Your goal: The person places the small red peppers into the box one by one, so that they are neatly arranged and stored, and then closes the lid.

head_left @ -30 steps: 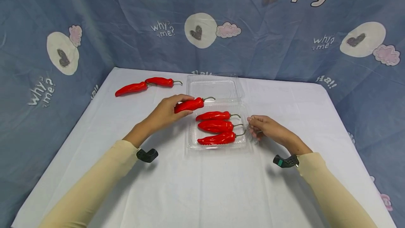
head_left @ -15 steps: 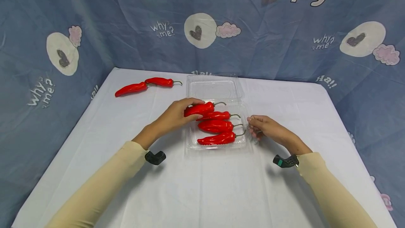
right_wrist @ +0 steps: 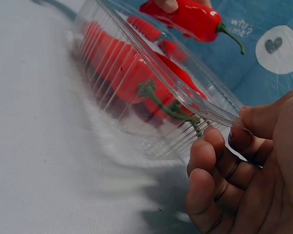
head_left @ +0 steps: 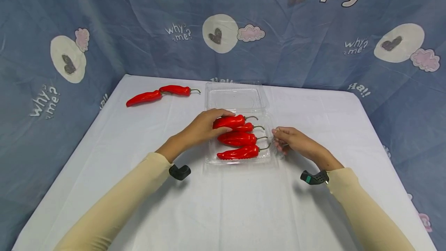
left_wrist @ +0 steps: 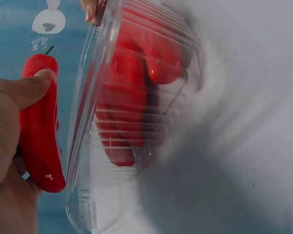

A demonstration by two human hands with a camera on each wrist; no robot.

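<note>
My left hand (head_left: 205, 127) grips a red chili pepper (head_left: 234, 121) between thumb and fingers, its green stem pointing right. In the left wrist view that pepper (left_wrist: 41, 131) is above the rim of the clear plastic container (left_wrist: 83, 122). Three more red peppers (head_left: 240, 153) lie side by side inside the container (head_left: 209, 156); the held one partly covers the rearmost in the head view. With thumb and index finger, my right hand (head_left: 294, 140) pinches the container's right rim, as the right wrist view shows at the rim corner (right_wrist: 224, 117).
The container's clear lid (head_left: 235, 98) lies folded open behind its base. Two other red peppers (head_left: 144, 98) rest end to end at the back left of the white-covered table (head_left: 244, 208). A blue printed cloth (head_left: 292, 61) hangs behind and at both sides.
The left hand has carried its pepper rightward and slightly toward the front, from the container's left edge to over the rearmost pepper inside. My right hand has stayed at the rim.
</note>
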